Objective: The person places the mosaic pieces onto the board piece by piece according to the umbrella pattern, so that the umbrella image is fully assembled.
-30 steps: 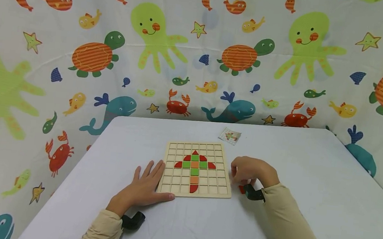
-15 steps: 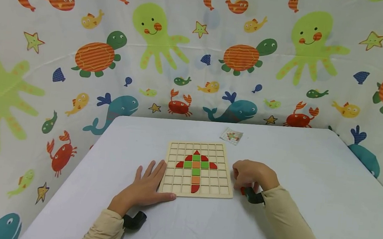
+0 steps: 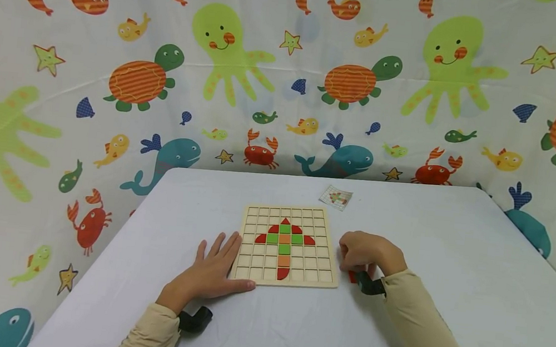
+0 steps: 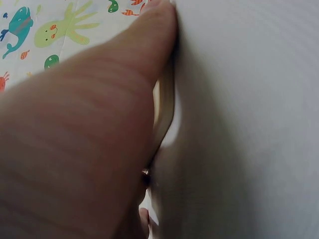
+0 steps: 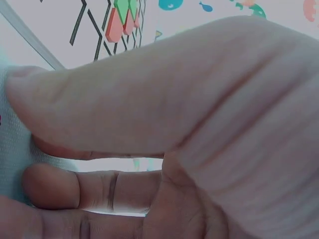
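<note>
My left hand [image 3: 210,270] lies with fingers spread along the left edge of a wooden grid board [image 3: 249,260], its thumb at the front left corner. Red, green and orange pieces on the board form an arrow-like figure with a red triangle [image 3: 285,221] at its top and a green square [image 3: 284,249] in its stem. Just right of the board, my right hand [image 3: 368,252] bends down with its fingertips at the tabletop. A red piece [image 3: 352,277] shows beneath it, partly covered. In the right wrist view the thumb [image 5: 99,104] hides whatever may lie between the fingertips.
A small card [image 3: 336,197] printed with a similar grid figure lies behind the board's right corner. The white table [image 3: 452,240] meets a sea-animal patterned cloth [image 3: 266,83] at the back. Black wrist cameras sit under both wrists.
The right hand has lowered slightly beside the board and its fingers have drawn in a little, near the red piece. The left hand stays in place on the board.
</note>
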Available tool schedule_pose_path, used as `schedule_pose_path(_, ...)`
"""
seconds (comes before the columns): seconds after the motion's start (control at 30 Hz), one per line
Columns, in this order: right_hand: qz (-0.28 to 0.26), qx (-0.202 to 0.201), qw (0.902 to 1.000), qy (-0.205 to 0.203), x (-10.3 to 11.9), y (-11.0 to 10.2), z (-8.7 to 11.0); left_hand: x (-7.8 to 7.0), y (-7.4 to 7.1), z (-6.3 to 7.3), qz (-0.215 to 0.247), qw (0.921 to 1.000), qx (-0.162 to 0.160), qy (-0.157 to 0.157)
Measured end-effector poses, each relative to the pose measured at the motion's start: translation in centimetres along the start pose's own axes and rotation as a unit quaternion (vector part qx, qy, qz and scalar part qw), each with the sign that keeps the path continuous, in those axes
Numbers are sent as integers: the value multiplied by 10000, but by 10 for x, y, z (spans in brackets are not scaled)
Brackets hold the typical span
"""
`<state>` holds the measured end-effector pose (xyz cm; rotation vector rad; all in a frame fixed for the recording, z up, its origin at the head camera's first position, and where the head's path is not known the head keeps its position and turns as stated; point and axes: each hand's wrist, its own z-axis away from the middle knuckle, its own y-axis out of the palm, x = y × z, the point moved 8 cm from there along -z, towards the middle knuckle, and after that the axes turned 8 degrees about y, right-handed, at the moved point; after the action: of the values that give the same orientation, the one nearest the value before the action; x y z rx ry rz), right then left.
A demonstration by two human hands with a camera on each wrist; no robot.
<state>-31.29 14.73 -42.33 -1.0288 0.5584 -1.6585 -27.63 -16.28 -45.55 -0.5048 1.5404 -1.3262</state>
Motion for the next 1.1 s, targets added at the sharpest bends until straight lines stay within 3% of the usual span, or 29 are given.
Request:
schedule_pose_path(0.17,-8,13,9999,-118,-1,-1,2,2,2,-1,-22,10000,20,-25)
schedule_pose_path(0.53,-11,125,9999,23,1,3,6,2,2,-1,-31,10000,2,-21)
schedule_pose_path(0.8,-85,-48,9995,311,-7,-2,9,5,2,-2,-49,9999,51,-71)
schedule_pose_path(1.1,63,-54,9995,314,-6,-1,10,5,2,-2,-35,9999,46,-99)
